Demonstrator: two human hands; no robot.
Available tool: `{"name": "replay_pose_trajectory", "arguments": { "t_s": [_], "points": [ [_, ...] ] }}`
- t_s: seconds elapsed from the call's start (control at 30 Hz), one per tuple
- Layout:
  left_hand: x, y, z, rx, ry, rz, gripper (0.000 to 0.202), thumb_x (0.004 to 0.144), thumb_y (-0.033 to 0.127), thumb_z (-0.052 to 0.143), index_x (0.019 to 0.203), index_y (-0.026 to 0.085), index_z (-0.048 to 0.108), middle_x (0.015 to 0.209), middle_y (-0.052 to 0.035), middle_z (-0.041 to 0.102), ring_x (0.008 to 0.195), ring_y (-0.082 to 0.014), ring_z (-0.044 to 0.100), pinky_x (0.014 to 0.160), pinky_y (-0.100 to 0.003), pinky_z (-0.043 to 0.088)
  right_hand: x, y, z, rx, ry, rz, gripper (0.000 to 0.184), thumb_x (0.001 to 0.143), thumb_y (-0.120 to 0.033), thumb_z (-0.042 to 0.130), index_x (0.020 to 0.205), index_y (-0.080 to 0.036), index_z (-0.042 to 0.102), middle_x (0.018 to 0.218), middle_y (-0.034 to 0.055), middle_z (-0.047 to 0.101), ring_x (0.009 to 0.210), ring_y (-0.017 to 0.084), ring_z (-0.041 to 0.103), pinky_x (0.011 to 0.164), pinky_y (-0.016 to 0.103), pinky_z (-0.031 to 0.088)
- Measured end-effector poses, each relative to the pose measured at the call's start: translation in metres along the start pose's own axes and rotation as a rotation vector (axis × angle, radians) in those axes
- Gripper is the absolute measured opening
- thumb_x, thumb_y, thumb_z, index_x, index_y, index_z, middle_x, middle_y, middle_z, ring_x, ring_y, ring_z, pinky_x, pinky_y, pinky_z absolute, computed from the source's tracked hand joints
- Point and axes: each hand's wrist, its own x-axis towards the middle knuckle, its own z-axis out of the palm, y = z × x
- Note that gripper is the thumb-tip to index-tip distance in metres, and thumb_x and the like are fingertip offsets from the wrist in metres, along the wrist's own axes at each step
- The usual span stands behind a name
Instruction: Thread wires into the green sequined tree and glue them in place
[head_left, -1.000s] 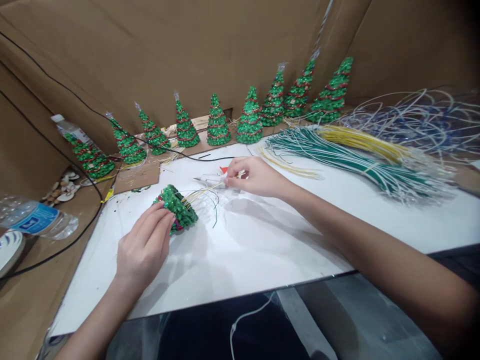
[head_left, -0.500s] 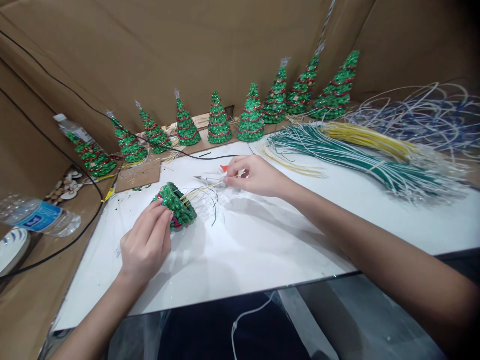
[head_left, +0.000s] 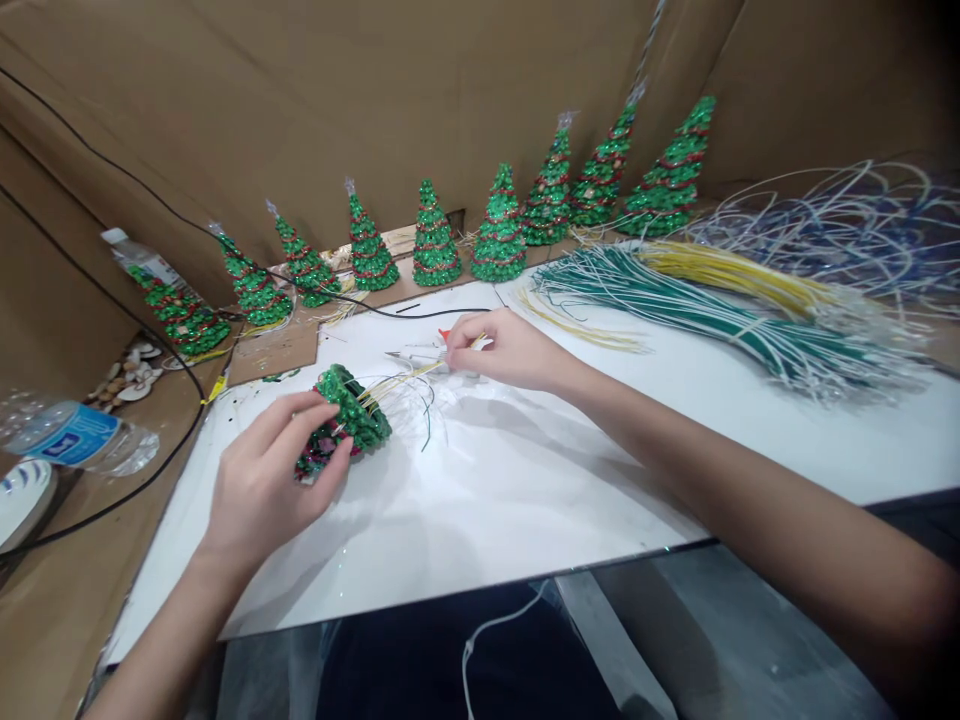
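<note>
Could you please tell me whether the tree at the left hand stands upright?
No, the tree at the left hand is tipped over, with its open base facing right.

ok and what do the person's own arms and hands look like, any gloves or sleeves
No gloves: the left hand and right hand are both bare. No sleeve shows on the left forearm or right forearm, and no watch or bracelet is visible on either wrist. The upper arms are out of clear view.
</note>
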Motion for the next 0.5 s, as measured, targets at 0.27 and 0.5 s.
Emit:
{"name": "replay_pose_trajectory", "arguments": {
  "t_s": [0.27, 0.5],
  "points": [
    [0.042, -0.04, -0.027, -0.31, -0.47, 0.093, 0.056, 0.084, 0.031, 0.066, 0.138, 0.023, 0.05, 0.144, -0.0115, 0.052, 0.135, -0.0299, 0.047, 0.112, -0.046, 0.042, 0.0, 0.0, -0.001, -0.045, 0.003, 0.013, 0.014, 0.071, -0.025, 0.061, 0.063, -0.016, 0.067, 0.078, 0.0048, 0.069, 0.077, 0.016, 0.06, 0.066, 0.026, 0.042],
    [0.052, -0.06, -0.013, -0.419, -0.629, 0.103, 0.045, 0.086, 0.04, 0.065, 0.129, 0.026, 0.061, 0.133, -0.0089, 0.064, 0.125, -0.0281, 0.059, 0.104, -0.042, 0.05, 0.002, 0.0, -0.003, -0.078, 0.005, 0.024, 0.015, 0.072, -0.019, 0.058, 0.063, -0.016, 0.069, 0.074, 0.0043, 0.069, 0.074, 0.015, 0.062, 0.066, 0.025, 0.043]
  ]
}}
